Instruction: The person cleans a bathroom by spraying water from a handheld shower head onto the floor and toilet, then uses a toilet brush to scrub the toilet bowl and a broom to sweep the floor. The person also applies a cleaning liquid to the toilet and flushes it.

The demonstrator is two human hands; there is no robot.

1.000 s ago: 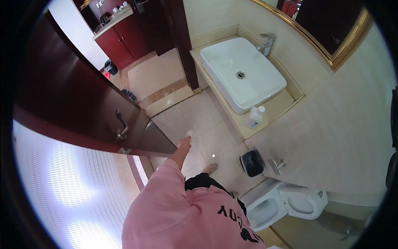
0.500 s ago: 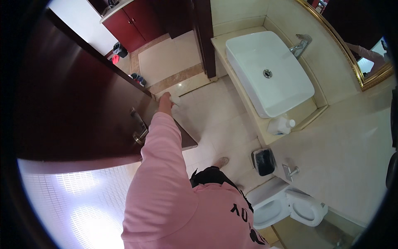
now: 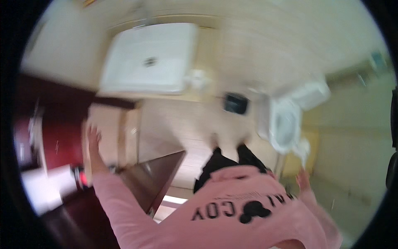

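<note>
Head view, blurred: right hand (image 3: 303, 179) grip narrow, seemingly pinching white thing (image 3: 303, 148) by near right edge of toilet (image 3: 273, 128); loose pinch could drop it. Left hand (image 3: 93, 139) fingers spread wide, nothing seen held; door (image 3: 151, 178), if swung, could knock left forearm (image 3: 114, 197).

"What can't you make out?"

"On my feed the left hand (image 3: 94, 139) smears, spread fingers and all. The right hand (image 3: 304, 179) blurs too, and I can't tell whether it grips the white cloth-like thing (image 3: 303, 150) beside it."

"And around the washbasin (image 3: 170, 74)?"

"I get a streaked faucet (image 3: 141, 18) and a smeared bottle (image 3: 197, 79); the top edge crops the gilt frame (image 3: 88, 2)."
</note>
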